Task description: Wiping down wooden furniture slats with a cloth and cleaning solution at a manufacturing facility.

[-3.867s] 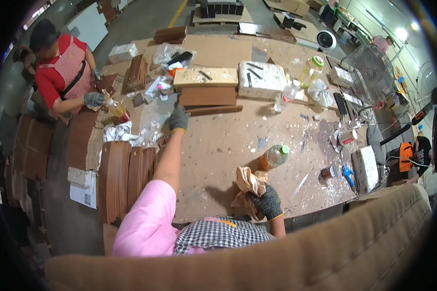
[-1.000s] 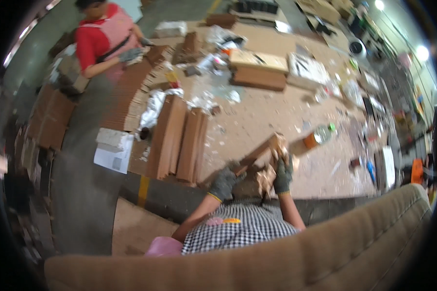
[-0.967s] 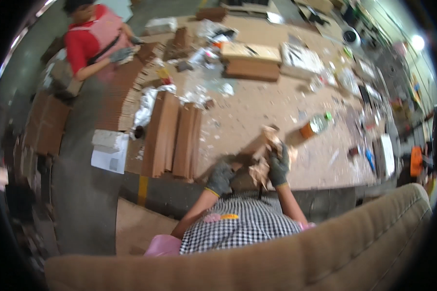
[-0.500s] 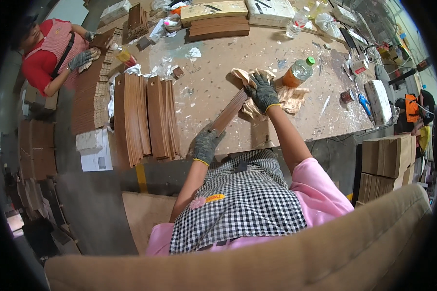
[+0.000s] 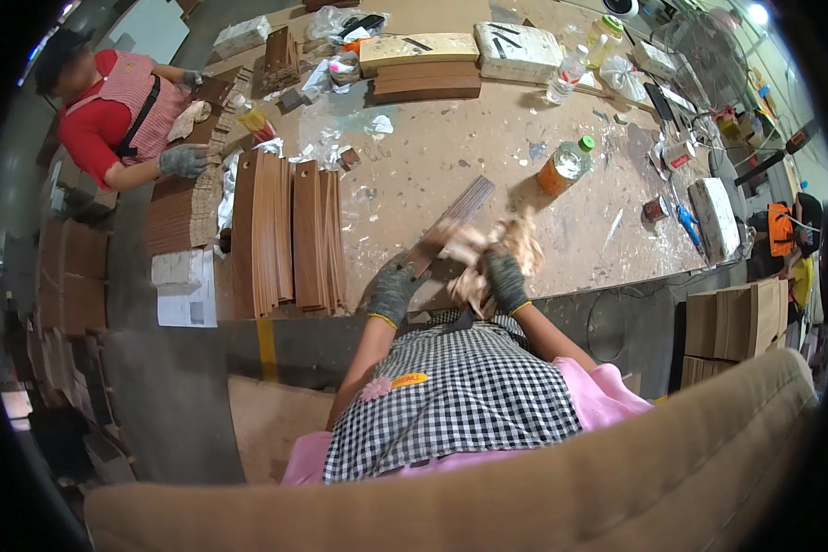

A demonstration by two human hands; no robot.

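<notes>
While the gloved left hand (image 5: 393,292) grips one brown wooden strip (image 5: 451,224) at the tabletop's (image 5: 432,156) near edge, the right hand (image 5: 506,279) rubs it with a crumpled rag (image 5: 511,241); judging by the strip stacks (image 5: 285,230) left of it, much remains.

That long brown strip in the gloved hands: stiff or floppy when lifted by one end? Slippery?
Probably fairly stiff: the strip runs straight from the left hand out over the table with no visible sag. Likely light, since it looks thin, like the strips stacked on edge. Slip seems unlikely with knit gloves; the right hand presses a rag against it.
</notes>
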